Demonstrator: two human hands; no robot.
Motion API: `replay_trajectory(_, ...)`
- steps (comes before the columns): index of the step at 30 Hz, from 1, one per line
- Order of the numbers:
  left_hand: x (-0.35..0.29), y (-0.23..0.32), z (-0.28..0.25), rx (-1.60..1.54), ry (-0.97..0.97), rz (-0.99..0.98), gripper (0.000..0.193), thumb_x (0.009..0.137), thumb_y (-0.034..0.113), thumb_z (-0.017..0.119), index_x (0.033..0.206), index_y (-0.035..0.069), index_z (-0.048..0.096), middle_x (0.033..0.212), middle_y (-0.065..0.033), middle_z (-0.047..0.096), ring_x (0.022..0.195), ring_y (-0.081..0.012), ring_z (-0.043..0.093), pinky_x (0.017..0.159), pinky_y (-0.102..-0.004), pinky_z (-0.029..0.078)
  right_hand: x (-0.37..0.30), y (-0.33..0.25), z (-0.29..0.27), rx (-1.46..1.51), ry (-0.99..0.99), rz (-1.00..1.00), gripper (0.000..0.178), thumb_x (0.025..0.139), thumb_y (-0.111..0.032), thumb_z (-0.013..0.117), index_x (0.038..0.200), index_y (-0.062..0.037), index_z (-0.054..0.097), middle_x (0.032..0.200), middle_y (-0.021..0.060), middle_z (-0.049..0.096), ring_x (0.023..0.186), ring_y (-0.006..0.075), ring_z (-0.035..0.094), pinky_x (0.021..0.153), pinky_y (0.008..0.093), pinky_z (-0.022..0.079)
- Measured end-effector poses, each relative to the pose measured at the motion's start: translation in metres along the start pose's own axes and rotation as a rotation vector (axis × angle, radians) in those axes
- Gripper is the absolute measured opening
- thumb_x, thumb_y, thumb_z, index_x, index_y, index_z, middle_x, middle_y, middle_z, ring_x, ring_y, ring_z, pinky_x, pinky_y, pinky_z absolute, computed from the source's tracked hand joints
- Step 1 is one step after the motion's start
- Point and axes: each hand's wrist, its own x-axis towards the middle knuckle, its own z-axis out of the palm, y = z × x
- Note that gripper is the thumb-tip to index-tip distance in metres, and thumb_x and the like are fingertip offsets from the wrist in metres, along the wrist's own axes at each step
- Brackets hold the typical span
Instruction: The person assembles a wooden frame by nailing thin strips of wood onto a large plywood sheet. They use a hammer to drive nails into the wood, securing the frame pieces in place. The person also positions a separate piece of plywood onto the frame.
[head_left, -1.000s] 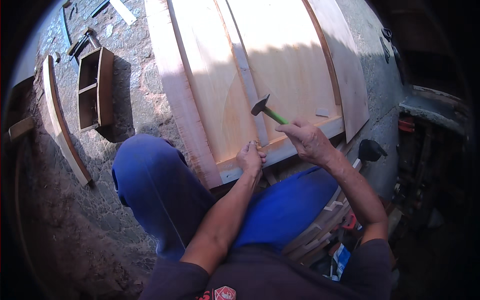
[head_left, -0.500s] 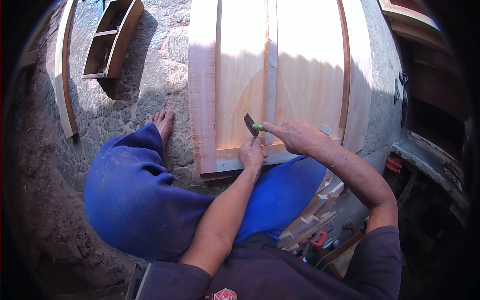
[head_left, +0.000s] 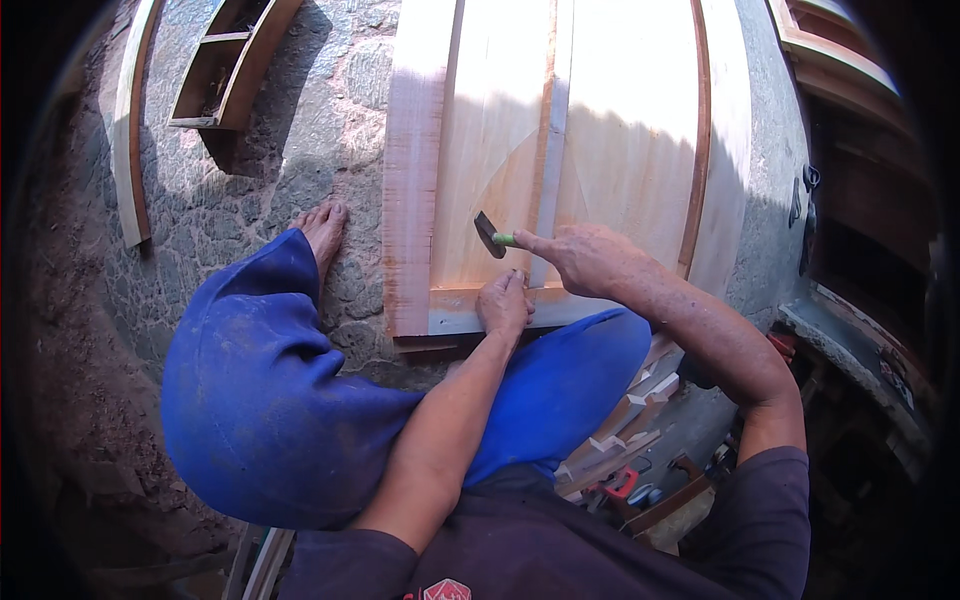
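A wooden panelled door (head_left: 625,190) lies flat in front of me, with a vertical middle strip and a rail (head_left: 458,305) along its near end. My right hand (head_left: 588,262) is closed round the green handle of a hammer (head_left: 488,236), its index finger stretched along the grip. The dark hammer head hangs above the panel, just beyond my left hand. At the near rail, close to the middle strip, my left hand (head_left: 505,304) is pinched shut, fingertips up. Whatever it holds is too small to make out.
On the stone paving at left lie an open wooden box (head_left: 225,85) and a long curved-looking wooden strip (head_left: 130,150). Timber offcuts (head_left: 620,440) and a red-handled tool (head_left: 618,486) are beside my right knee. A ledge (head_left: 840,335) stands at the right.
The hammer has risen and shifted slightly left, away from my left fingertips. My left hand stays at the rail. The view has shifted a little.
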Motion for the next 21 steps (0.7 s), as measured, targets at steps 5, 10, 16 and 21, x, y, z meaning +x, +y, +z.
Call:
replay_trajectory(5,0.000,0.002,-0.001,0.023,0.002,-0.002,0.028,0.099,0.030,0.059,0.089,0.006,0.070,0.054,-0.0051,0.058,0.044,-0.0124,0.057,0.043,-0.0289,0.048,-0.002,-0.001,-0.016,0.046,0.037,-0.010,0.059,0.091,-0.003,0.055,0.146,-0.0209,0.048,0.089,0.0173,0.071,0.087,0.0329,0.071,0.075,0.0460,0.057)
replay_trajectory(10,-0.003,0.004,0.002,0.051,0.013,0.004,0.028,0.098,0.030,0.059,0.093,0.006,0.072,0.055,-0.0052,0.059,0.046,-0.0132,0.059,0.045,-0.0306,0.049,0.003,0.009,0.011,0.008,0.009,-0.036,0.062,0.088,-0.002,0.054,0.147,-0.0201,0.047,0.089,0.0191,0.070,0.085,0.0349,0.070,0.073,0.0472,0.056)
replay_trajectory(16,-0.007,0.006,0.001,0.111,0.043,0.014,0.027,0.097,0.033,0.059,0.096,0.009,0.073,0.056,-0.0056,0.061,0.047,-0.0142,0.061,0.048,-0.0325,0.051,0.006,0.005,0.011,0.167,0.263,0.009,0.064,0.088,-0.001,0.054,0.149,-0.0204,0.045,0.087,0.0200,0.068,0.084,0.0354,0.070,0.072,0.0480,0.055)
replay_trajectory(21,-0.007,-0.005,0.001,0.313,-0.030,0.205,0.029,0.095,0.031,0.062,0.110,0.007,0.070,0.060,-0.0052,0.063,0.052,-0.0144,0.063,0.052,-0.0337,0.051,0.003,0.004,-0.007,0.107,-0.011,0.068,0.064,0.091,-0.003,0.051,0.152,-0.0202,0.042,0.090,0.0201,0.069,0.086,0.0352,0.069,0.073,0.0480,0.055)
